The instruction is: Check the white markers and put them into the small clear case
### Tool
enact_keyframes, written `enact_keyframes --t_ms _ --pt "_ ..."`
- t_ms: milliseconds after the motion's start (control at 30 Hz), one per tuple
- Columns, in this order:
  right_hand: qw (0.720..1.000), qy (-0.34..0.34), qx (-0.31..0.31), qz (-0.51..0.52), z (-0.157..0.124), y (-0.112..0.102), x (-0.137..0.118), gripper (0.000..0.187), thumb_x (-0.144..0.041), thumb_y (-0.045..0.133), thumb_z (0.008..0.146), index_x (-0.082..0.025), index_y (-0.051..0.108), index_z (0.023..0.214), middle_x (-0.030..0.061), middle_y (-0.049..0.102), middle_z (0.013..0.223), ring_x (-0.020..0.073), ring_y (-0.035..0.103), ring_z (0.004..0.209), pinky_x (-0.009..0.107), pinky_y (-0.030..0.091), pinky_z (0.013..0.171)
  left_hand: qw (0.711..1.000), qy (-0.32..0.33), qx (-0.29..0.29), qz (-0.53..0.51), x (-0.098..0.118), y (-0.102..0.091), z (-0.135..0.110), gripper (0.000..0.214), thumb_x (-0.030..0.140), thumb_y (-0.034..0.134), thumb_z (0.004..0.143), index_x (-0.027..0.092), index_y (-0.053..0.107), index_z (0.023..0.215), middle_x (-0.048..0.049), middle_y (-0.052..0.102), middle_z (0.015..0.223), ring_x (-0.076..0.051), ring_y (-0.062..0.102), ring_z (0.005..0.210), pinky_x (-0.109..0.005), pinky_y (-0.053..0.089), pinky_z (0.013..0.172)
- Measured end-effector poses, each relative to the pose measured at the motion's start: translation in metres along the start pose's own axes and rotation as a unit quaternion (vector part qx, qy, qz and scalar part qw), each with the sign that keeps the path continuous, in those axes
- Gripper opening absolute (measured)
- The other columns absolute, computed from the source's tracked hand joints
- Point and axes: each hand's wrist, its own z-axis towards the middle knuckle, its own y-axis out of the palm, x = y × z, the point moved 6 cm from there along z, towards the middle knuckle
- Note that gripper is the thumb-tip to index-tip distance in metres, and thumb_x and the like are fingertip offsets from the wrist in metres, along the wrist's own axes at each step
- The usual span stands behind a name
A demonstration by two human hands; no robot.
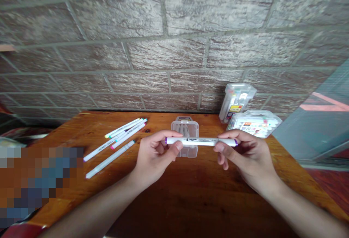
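A white marker (200,141) with purple ends is held level between both hands, above the table. My left hand (156,152) pinches its left end between thumb and fingers. At the other end, my right hand (245,154) grips it the same way, with the lower fingers curled underneath. Behind the marker stands an open clear plastic case (193,126) with some pale markers inside; the held marker and my left fingers cover part of it. Several loose markers (128,133) lie slanted on the table to the left, and a grey-white one (110,160) lies nearer to me.
The wooden table (180,201) backs onto a stone-block wall (169,49). At the back right, a tall clear case of markers (236,101) stands behind a wider clear case (263,121) with a printed label. A blurred, pixelated patch (35,183) covers the left edge.
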Motion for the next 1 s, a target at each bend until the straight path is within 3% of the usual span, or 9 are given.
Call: enact_keyframes --t_ms 200,467,667,1000 --pt "1.0 0.001 0.0 0.001 -0.001 -0.001 0.001 0.014 -0.024 0.089 0.085 -0.021 0.079 0.094 0.0013 0.075 0.059 0.0116 0.063 0.041 0.019 0.053 0.039 1.0 -0.011 0.001 0.005 -0.003 0.0 -0.001 0.018 0.03 0.079 0.088 0.014 0.08 0.098 -0.0048 0.075 0.067 -0.01 0.059 0.046 -0.019 0.046 0.044" --pt "1.0 0.003 0.001 -0.011 0.0 0.001 -0.002 0.014 -0.024 0.089 0.084 -0.019 0.079 0.092 0.0012 0.074 0.057 0.0114 0.064 0.04 0.018 0.053 0.039 0.999 0.029 0.009 0.034 0.006 0.0 0.002 0.009 0.02 0.079 0.085 0.016 0.079 0.094 0.0019 0.068 0.059 -0.01 0.057 0.046 -0.019 0.043 0.044" --pt "1.0 -0.004 0.001 0.0 -0.003 -0.002 0.003 0.014 -0.024 0.089 0.086 -0.021 0.079 0.095 0.0005 0.074 0.058 0.0106 0.064 0.041 0.017 0.053 0.04 0.998 0.047 0.012 0.033 0.011 0.002 0.003 0.009 0.015 0.081 0.082 0.016 0.078 0.09 0.0019 0.071 0.064 -0.008 0.057 0.047 -0.019 0.042 0.043" --pt "1.0 -0.013 0.009 0.006 -0.001 -0.002 0.003 0.015 -0.025 0.09 0.084 -0.021 0.08 0.094 0.0005 0.074 0.059 0.0123 0.064 0.04 0.018 0.053 0.038 1.0 -0.012 -0.002 0.009 0.0 0.001 -0.001 0.015 0.027 0.081 0.088 0.015 0.078 0.096 0.0019 0.066 0.058 -0.01 0.058 0.046 -0.018 0.045 0.045"
